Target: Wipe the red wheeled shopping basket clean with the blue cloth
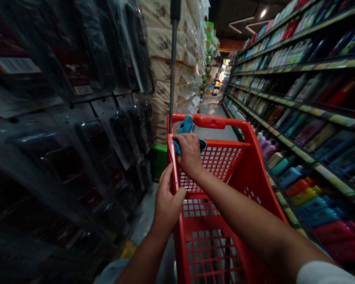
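Observation:
A red plastic shopping cart (pixel 254 169) with grid panels stands in front of me. My right hand (pixel 190 154) is closed round a blue cloth (pixel 185 124) at the cart's far left corner, pressed against the rim; part of the cloth sticks out above and to the right of the fingers. Nearer to me, my left hand (pixel 168 197) rests on the outside of the left rim, its thumb over the edge and its fingers stretched along the side. A dark upright pole (pixel 173 71) rises from that same corner. The cart's visible baskets hold nothing I can make out.
Packaged dark goods (pixel 106 130) hang close on the left. Beyond them rise stacked tan packs (pixel 162 51) and a green box (pixel 159 161). Shelves of bottles (pixel 307 102) line the right side. The aisle floor (pixel 211 106) runs ahead.

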`<action>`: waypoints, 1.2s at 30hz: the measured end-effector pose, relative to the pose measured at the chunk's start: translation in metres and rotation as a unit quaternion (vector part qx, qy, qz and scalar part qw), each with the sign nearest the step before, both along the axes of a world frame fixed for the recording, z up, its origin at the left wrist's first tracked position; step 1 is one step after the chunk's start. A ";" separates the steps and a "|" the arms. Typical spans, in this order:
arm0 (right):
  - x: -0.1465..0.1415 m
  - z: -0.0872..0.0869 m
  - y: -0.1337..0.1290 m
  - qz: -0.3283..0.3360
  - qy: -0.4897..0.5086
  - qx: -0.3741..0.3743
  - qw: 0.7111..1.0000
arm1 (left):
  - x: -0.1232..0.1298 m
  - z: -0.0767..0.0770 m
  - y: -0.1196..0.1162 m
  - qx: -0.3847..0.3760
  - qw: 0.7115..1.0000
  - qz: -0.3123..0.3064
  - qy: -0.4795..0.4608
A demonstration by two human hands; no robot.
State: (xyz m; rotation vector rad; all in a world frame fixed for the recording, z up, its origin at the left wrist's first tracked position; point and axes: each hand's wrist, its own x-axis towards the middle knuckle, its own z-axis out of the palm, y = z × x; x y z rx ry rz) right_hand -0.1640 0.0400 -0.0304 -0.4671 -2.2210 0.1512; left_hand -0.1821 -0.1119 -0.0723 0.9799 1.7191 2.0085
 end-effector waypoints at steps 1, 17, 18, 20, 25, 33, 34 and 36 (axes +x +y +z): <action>0.004 -0.007 0.001 -0.003 -0.004 0.017 1.000 | 0.000 -0.001 -0.001 0.000 1.000 0.002 0.003; 0.089 -0.191 -0.017 0.004 -0.269 -0.026 0.963 | -0.002 -0.006 0.000 0.001 1.000 -0.007 0.005; 0.092 -0.183 -0.009 -0.035 -0.237 -0.029 0.970 | -0.001 -0.006 0.001 0.003 1.000 -0.008 0.005; 0.094 -0.156 0.011 -0.139 -0.133 -0.034 0.981 | -0.001 -0.005 0.001 0.007 1.000 -0.009 0.002; 0.109 -0.101 0.068 -0.351 0.149 -0.026 0.924 | 0.000 -0.004 0.002 0.018 1.000 -0.010 -0.008; 0.097 -0.176 0.003 -0.399 -0.051 -0.252 0.880 | 0.006 -0.005 0.007 0.042 0.999 -0.004 0.000; 0.086 -0.183 -0.014 -0.362 -0.114 -0.279 0.882 | 0.007 -0.006 0.008 0.045 0.999 -0.006 0.002; 0.062 -0.189 -0.045 -0.243 -0.233 -0.302 0.892 | 0.007 -0.006 0.008 0.046 0.999 -0.005 0.007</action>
